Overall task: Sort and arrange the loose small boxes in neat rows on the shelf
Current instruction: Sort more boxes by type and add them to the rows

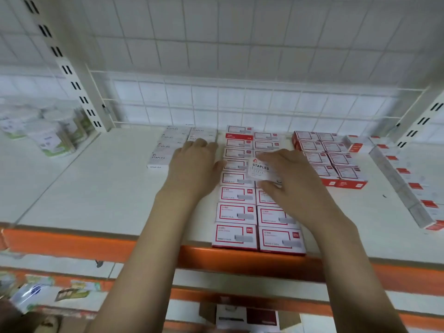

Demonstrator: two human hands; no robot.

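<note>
The small white cardboard "STAPLES" box (263,170) is pinched in the right hand (292,182), seemingly just above the two rows of red-bordered white boxes (236,213) on the white shelf (96,188). The left hand (192,164) lies flat, fingers spread, on the white staples row (165,146). Risks: setting it down among the wrong kind, or a forearm knocking front boxes off the orange edge (72,243).

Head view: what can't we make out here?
- Boxes beneath the left hand and right hand: hidden by the hands.
- Small print on the white STAPLES box the right hand holds: too blurred.
- Tubs on the far left: labels blurred.
- Carton on the lower shelf: cut off by the bottom edge.
</note>
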